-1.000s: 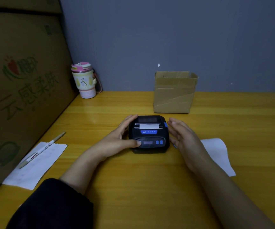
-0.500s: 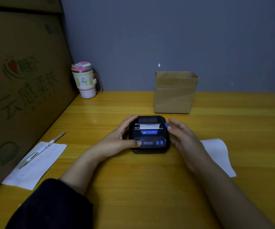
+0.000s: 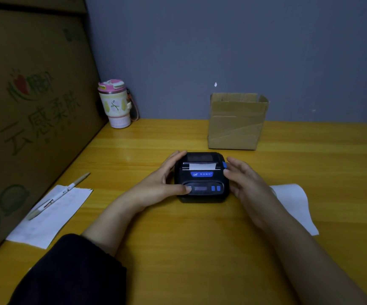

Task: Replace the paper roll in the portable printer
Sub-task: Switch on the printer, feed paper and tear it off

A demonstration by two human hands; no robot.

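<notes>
A small black portable printer (image 3: 202,179) with blue buttons sits in the middle of the yellow wooden table (image 3: 178,249). Its lid is closed and a short strip of white paper (image 3: 202,166) sticks out of the slot. My left hand (image 3: 162,181) grips the printer's left side, thumb resting on its front panel. My right hand (image 3: 246,186) lies against the right side, fingertips by the blue side latch (image 3: 224,164). No spare paper roll is visible.
An open cardboard box (image 3: 236,122) stands behind the printer. A pink-lidded cup (image 3: 115,104) sits at the back left beside a big cardboard carton (image 3: 30,111). A pen (image 3: 57,197) lies on paper (image 3: 52,216) at left; another sheet (image 3: 295,203) lies under my right forearm.
My right hand has moved left until its fingers touch the printer's right side near the blue latch. The left hand and the printer have stayed put.
</notes>
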